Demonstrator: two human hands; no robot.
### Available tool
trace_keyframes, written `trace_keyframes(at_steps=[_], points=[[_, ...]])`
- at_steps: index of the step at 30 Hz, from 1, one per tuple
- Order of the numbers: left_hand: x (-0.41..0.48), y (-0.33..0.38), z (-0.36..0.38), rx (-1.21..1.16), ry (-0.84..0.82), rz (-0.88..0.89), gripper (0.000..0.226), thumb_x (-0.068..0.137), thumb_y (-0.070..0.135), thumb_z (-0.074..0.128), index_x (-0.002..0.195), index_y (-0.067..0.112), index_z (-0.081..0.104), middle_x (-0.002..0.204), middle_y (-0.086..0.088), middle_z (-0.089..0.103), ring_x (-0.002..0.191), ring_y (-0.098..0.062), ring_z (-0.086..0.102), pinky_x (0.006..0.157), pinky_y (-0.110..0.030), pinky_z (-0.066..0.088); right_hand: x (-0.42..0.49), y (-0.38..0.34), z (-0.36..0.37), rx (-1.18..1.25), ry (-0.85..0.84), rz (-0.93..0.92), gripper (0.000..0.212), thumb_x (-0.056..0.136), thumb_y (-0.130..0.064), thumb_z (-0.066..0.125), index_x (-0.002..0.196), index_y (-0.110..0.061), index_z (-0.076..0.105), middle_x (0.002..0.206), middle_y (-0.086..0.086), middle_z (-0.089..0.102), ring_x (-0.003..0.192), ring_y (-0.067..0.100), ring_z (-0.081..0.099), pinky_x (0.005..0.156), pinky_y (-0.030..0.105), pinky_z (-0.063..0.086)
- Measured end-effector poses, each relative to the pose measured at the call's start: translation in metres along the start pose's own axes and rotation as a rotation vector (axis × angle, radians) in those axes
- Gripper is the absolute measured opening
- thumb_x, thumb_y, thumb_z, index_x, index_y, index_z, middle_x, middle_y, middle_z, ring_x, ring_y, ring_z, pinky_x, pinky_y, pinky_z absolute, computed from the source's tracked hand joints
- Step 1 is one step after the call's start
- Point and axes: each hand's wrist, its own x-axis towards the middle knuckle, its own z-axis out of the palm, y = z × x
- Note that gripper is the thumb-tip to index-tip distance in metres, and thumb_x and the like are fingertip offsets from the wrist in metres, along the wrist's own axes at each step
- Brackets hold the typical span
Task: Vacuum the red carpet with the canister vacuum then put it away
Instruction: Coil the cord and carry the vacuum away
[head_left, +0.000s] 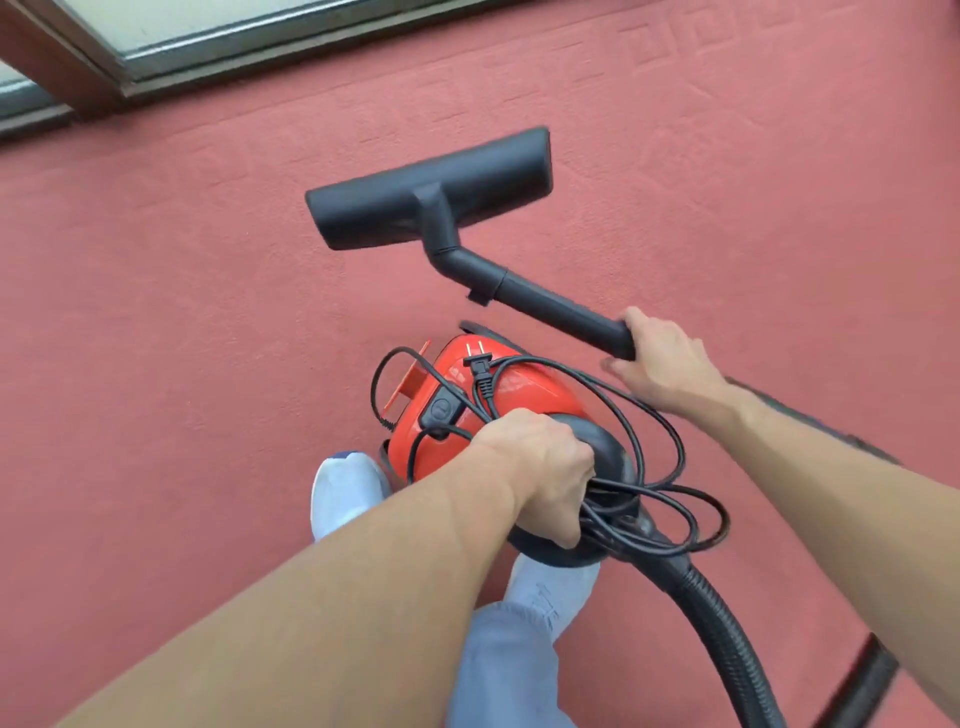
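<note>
Head view: canister vacuum (467, 395) at centre over the red carpet (156, 312). Left hand (540, 467) is curled round its black top handle with loops of power cord (649, 431) bunched in the same grip, and the plug (475, 361) lies on the red shell. Right hand (660, 358) at 3 o'clock wraps the near end of the wand (561, 306), with the floor nozzle (431, 192) at 12 o'clock, slightly blurred. Hose (727, 623) runs off toward 5 o'clock, and the window frame (104, 62) sits at 11 o'clock.

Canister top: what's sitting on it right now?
The black power cord lies loosely looped over the canister, its plug resting free on the red shell. The left hand grips the handle and some loops, hiding what is under it.
</note>
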Motion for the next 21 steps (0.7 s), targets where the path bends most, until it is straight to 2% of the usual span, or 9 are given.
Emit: trace_keyframes(at_steps=[2, 4, 8, 12, 14, 17, 21], points=[[-0.015, 0.008, 0.001, 0.03, -0.042, -0.033, 0.023, 0.08, 0.036, 0.06, 0.074, 0.018, 0.046, 0.085, 0.001, 0.064, 0.078, -0.028, 0.056, 0.064, -0.029, 0.038, -0.021, -0.01, -0.034, -0.07, 0.028, -0.087, 0.035, 0.09, -0.035, 0.062, 0.114, -0.014, 0.049, 0.114, 0.019, 0.063, 0.11, 0.039, 0.057, 0.09, 0.048, 0.043], [-0.029, 0.013, 0.002, 0.025, -0.067, -0.061, 0.014, 0.081, 0.034, 0.059, 0.085, 0.022, 0.053, 0.102, -0.003, 0.07, 0.082, -0.028, 0.057, 0.066, -0.029, 0.04, -0.045, -0.02, -0.066, -0.138, -0.003, -0.176, 0.034, 0.092, -0.034, 0.061, 0.111, -0.011, 0.046, 0.112, 0.022, 0.062, 0.106, 0.042, 0.058, 0.087, 0.047, 0.044], [-0.065, 0.013, -0.027, -0.022, -0.047, -0.146, 0.013, 0.081, 0.033, 0.057, 0.086, 0.023, 0.05, 0.085, 0.002, 0.056, 0.078, -0.025, 0.05, 0.065, -0.029, 0.039, -0.091, -0.061, -0.107, -0.14, 0.008, -0.367, 0.042, 0.092, -0.039, 0.061, 0.11, -0.008, 0.041, 0.104, 0.02, 0.063, 0.096, 0.042, 0.06, 0.077, 0.045, 0.046], [-0.128, 0.018, -0.09, -0.092, 0.025, -0.183, 0.016, 0.077, 0.032, 0.062, 0.076, 0.025, 0.047, 0.079, 0.005, 0.056, 0.083, -0.027, 0.06, 0.065, -0.027, 0.04, -0.148, -0.118, -0.166, -0.003, 0.02, -0.512, 0.053, 0.091, -0.051, 0.059, 0.114, -0.009, 0.036, 0.096, 0.011, 0.056, 0.086, 0.039, 0.061, 0.064, 0.039, 0.036], [-0.173, 0.023, -0.119, -0.073, 0.039, -0.194, 0.018, 0.077, 0.034, 0.063, 0.078, 0.024, 0.049, 0.072, 0.006, 0.051, 0.081, -0.027, 0.058, 0.063, -0.028, 0.038, -0.179, -0.143, -0.214, 0.054, 0.024, -0.541, 0.054, 0.092, -0.052, 0.056, 0.117, -0.008, 0.036, 0.093, 0.007, 0.049, 0.085, 0.041, 0.06, 0.065, 0.042, 0.039], [-0.256, 0.042, -0.168, -0.044, 0.083, -0.221, 0.022, 0.077, 0.037, 0.064, 0.082, 0.022, 0.049, 0.069, 0.006, 0.049, 0.074, -0.023, 0.047, 0.063, -0.029, 0.036, -0.23, -0.18, -0.29, 0.084, 0.057, -0.581, 0.051, 0.097, -0.05, 0.049, 0.123, -0.008, 0.036, 0.1, 0.01, 0.049, 0.09, 0.043, 0.061, 0.073, 0.045, 0.044], [-0.364, 0.081, -0.243, -0.001, 0.227, -0.253, 0.021, 0.076, 0.037, 0.064, 0.083, 0.022, 0.05, 0.066, 0.007, 0.04, 0.073, -0.022, 0.045, 0.065, -0.029, 0.038, -0.304, -0.227, -0.382, 0.047, 0.105, -0.633, 0.042, 0.1, -0.044, 0.044, 0.122, -0.008, 0.038, 0.101, 0.013, 0.048, 0.085, 0.038, 0.057, 0.076, 0.043, 0.043]])
